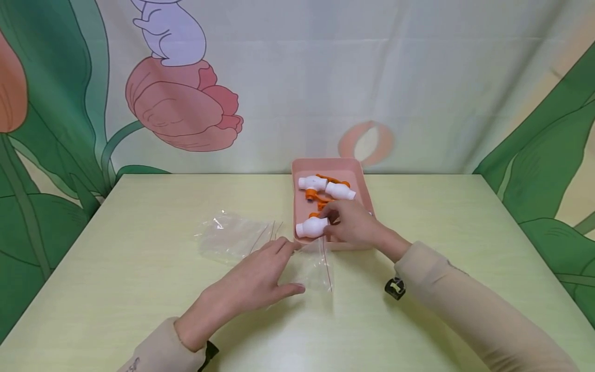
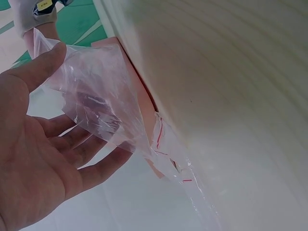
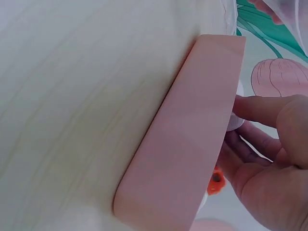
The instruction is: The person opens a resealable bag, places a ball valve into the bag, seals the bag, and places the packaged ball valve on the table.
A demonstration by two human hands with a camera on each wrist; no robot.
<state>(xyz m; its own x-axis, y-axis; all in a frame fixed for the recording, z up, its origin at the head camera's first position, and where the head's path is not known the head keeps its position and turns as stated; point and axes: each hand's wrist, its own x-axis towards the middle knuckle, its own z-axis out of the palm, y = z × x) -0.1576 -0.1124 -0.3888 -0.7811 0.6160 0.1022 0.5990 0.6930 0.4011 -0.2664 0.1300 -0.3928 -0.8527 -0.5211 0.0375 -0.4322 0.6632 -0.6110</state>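
Observation:
My right hand (image 1: 350, 222) reaches over the pink tray (image 1: 364, 194) and pinches the end of a white plastic ball valve (image 1: 312, 227) at its near side. In the right wrist view, the tray wall hides most of that valve. My left hand (image 1: 251, 281) holds a clear zip bag (image 1: 309, 266) with a red seal line, the thumb apart from the fingers. The left wrist view shows this bag (image 2: 96, 91) lifted between thumb and fingers. Nothing can be seen inside it.
Farther back in the tray lie another white valve (image 1: 341, 191) and a white tee-shaped valve (image 1: 312, 183), with orange handles (image 1: 332, 180) among them. More clear zip bags (image 1: 234, 235) lie flat on the table, left of the tray. A printed curtain (image 1: 297, 103) hangs behind the table.

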